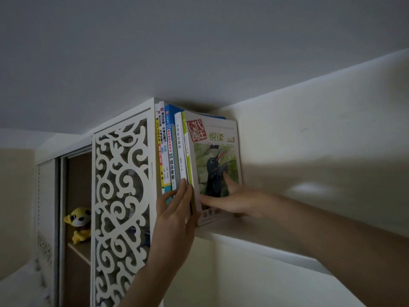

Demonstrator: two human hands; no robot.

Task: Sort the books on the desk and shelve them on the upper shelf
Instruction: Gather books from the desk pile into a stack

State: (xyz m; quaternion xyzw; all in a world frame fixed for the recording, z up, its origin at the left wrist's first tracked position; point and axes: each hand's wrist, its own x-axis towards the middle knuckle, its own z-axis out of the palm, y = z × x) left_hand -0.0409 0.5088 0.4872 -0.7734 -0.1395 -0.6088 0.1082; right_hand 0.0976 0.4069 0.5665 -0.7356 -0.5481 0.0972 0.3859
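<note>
L hand (pixel 174 209) against upright books (pixel 177 151)

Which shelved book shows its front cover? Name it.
The bird-cover magazine at the row's right end, under the right hand; the others show only spines.

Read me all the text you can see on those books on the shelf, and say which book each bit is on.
"悦读" and "4": magazine cover
"古代汉语教程": white book spine
"综合素质": blue book spine
"中考总复习", "历史": yellow-edged book spine
Smaller print: too blurred to read
</note>
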